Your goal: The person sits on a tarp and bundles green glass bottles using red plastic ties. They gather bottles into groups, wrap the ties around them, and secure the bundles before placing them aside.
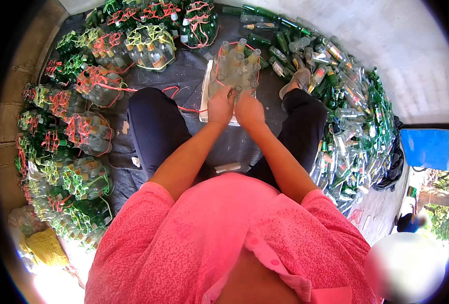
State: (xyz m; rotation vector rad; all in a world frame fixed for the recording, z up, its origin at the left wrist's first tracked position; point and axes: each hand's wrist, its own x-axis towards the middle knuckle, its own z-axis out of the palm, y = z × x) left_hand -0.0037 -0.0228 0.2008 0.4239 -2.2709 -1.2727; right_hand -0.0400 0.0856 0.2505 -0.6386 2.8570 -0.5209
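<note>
Before me, between my legs, a cluster of clear glass bottles (236, 68) stands upright on a white board (205, 93). Red plastic twine (188, 110) runs around the outside of the cluster at neck height, and a length of it trails off to the left. My left hand (221, 105) and my right hand (249, 110) are close together at the neck of the nearest bottle. Both have their fingers closed on the twine there. The fingers hide the exact spot where it crosses or is knotted.
Twine-tied bundles of bottles (152, 49) stand in rows along the left and back. Loose green and clear bottles (346, 95) are heaped along the right wall. Dark sheeting (186, 72) covers the floor. A small pale strip (227, 167) lies between my legs. A person (407, 223) is far right.
</note>
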